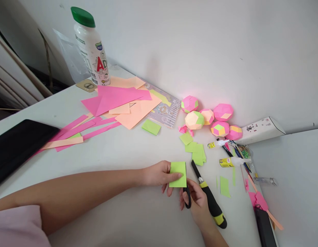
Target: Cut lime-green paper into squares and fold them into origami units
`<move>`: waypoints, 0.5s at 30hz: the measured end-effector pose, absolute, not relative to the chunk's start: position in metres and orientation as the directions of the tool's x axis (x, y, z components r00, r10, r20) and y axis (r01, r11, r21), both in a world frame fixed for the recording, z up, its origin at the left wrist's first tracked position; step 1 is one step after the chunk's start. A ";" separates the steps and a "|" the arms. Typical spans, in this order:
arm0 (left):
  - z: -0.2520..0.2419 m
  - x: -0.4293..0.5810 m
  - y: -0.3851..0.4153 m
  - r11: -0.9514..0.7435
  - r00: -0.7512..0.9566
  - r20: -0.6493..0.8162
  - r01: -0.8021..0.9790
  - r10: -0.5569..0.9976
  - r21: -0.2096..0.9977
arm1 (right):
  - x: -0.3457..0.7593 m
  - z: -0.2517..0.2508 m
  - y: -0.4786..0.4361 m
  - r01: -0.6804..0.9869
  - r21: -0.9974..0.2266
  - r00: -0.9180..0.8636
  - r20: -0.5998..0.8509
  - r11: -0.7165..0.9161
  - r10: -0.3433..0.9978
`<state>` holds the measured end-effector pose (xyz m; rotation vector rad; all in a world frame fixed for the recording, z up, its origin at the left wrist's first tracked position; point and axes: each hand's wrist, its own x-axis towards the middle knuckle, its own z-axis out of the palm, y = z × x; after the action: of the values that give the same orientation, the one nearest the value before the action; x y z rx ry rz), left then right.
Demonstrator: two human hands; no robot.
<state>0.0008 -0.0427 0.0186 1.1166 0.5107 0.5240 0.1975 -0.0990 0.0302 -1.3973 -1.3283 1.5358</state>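
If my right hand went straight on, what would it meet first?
Likely the green paper in your left hand; the scissors in your right hand are at its edge, though depth is unclear.

Hands close together, both curled

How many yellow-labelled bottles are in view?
2: the smaller bottle just below the paper balls in the picture, the larger bottle below and right of it. Others may be hidden.
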 end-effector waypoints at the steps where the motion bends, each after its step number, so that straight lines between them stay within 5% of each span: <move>1: 0.019 0.001 -0.043 0.346 0.770 -0.122 -0.134 0.626 0.929 | 0.197 0.030 -0.099 0.155 -0.952 -0.207 -0.291 -0.263 0.934; 15: 0.021 -0.001 -0.046 0.329 0.801 -0.106 -0.118 0.589 0.937 | 0.200 0.022 -0.100 0.106 -0.964 -0.208 -0.260 -0.242 0.943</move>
<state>-0.0010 -0.0460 0.0205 1.1513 0.4760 0.4858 0.2003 -0.1000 0.0217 -1.3458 -1.3030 1.5301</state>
